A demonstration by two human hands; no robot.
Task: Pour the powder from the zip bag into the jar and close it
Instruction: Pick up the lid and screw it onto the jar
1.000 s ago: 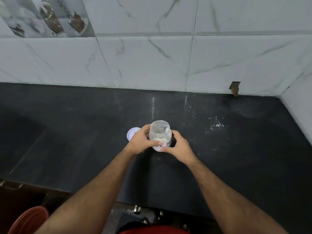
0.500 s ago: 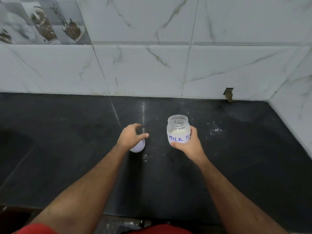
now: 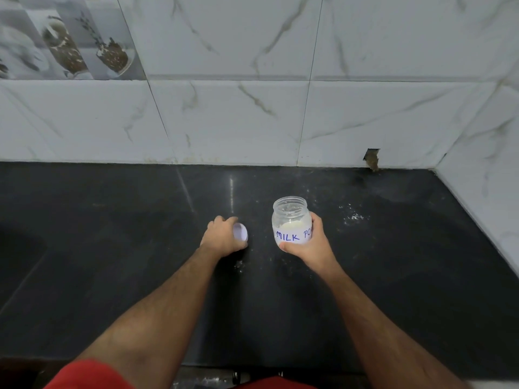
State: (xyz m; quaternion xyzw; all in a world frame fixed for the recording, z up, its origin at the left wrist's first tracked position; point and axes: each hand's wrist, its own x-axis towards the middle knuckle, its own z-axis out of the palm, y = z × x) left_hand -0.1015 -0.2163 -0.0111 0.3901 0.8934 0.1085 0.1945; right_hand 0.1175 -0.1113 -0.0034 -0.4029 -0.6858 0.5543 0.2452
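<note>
Right hand [image 3: 307, 248] has its grip closed around the open jar [image 3: 291, 220], labelled "MILK PO…", part-filled with white powder, upright above the dark worktop [image 3: 112, 248]. Left hand [image 3: 222, 237] grips the white lid [image 3: 240, 232], tilted, beside the jar.

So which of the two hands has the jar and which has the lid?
The right hand grips the open jar labelled MILK; the left hand holds the white lid.
</note>
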